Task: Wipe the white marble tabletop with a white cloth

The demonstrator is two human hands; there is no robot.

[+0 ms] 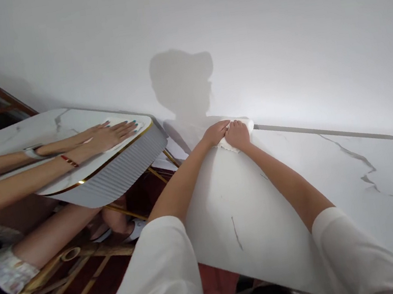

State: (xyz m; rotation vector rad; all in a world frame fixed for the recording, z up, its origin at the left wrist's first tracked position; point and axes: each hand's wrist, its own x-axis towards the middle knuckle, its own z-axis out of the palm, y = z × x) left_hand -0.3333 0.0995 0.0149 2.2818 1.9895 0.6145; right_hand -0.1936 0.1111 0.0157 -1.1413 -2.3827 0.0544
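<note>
A white cloth (229,147) with a scalloped edge lies bunched at the far edge of a white marble-patterned table (224,207), close to the wall. My left hand (216,134) presses on the cloth's left part, its fingers together and pointing right. Beside it, my right hand (238,135) rests on the same cloth with its fingers curled into it. The two hands nearly touch, and a piece of cloth sticks out to the right of them. Both arms are stretched straight forward over the tabletop.
At left, another person's hands (105,135) lie flat on a white cloth on a second table (138,156) with a ribbed side and gold trim. A bamboo chair (54,284) stands below it. A white wall (277,44) with a shadow borders both tables.
</note>
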